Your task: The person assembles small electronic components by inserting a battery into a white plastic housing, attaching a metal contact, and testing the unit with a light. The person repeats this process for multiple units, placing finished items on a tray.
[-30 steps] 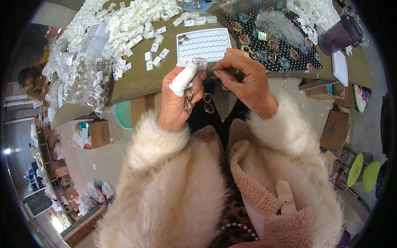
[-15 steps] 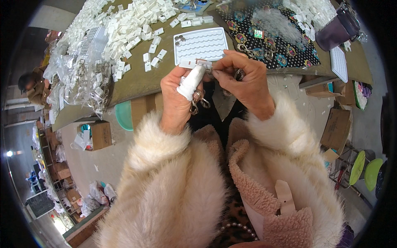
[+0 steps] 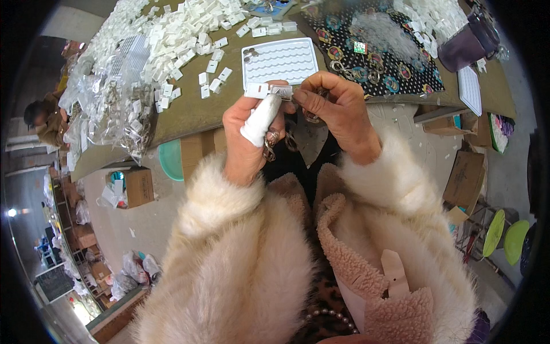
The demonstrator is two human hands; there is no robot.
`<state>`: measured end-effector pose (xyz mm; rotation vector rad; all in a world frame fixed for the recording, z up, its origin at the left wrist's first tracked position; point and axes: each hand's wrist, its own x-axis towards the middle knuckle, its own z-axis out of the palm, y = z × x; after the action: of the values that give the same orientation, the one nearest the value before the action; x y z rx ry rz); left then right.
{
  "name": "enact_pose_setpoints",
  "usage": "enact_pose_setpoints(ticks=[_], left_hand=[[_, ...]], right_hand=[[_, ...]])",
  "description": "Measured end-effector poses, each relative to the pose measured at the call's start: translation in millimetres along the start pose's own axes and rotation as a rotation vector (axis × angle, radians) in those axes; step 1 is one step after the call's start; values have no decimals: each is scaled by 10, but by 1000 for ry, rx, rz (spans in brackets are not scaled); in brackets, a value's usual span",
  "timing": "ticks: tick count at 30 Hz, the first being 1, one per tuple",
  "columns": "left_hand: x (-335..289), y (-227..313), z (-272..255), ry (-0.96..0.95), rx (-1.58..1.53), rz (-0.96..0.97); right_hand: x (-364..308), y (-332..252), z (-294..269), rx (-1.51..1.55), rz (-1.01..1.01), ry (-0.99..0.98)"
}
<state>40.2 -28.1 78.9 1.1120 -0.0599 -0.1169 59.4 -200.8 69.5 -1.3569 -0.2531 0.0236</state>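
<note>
My left hand (image 3: 252,129), with a white wrap (image 3: 260,120) on its thumb, pinches a small white plastic case (image 3: 256,90) that has a clearer section at its right end. My right hand (image 3: 338,109) is closed at that end, thumb and forefinger pressed together. What sits between those fingertips is too small to make out. Metal clasps (image 3: 271,143) dangle under my left hand, and more metal shows inside my right fingers. Just beyond the hands lies a white tray (image 3: 281,63) with wavy rows and a few small round discs in one corner.
A heap of white cases (image 3: 189,28) spreads over the far left of the table, beside clear bags (image 3: 123,103) of parts. On the right are a dotted patterned cloth (image 3: 395,69) with metal clasps and clear pieces, and a purple cup (image 3: 467,43). Cardboard boxes (image 3: 139,186) stand below.
The case has turned slightly, showing more of its clearer end. My right fingers have flattened and lowered a little beside it; the clasps under my left hand have swung.
</note>
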Motion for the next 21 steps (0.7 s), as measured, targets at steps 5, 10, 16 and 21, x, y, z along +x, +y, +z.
enact_pose_setpoints(ticks=[5, 10, 16, 21], left_hand=[[11, -21, -24, -61, -64, -153], [63, -70, -100, -71, 386, 95], [19, -52, -108, -67, 499, 82], [11, 38, -140, -56, 317, -180]], right_hand=[[-1, -6, 24, -193, -224, 18], [57, 10, -8, -719, -633, 11], [-13, 75, -7, -774, -543, -30], [-25, 83, 78, -792, -683, 32]])
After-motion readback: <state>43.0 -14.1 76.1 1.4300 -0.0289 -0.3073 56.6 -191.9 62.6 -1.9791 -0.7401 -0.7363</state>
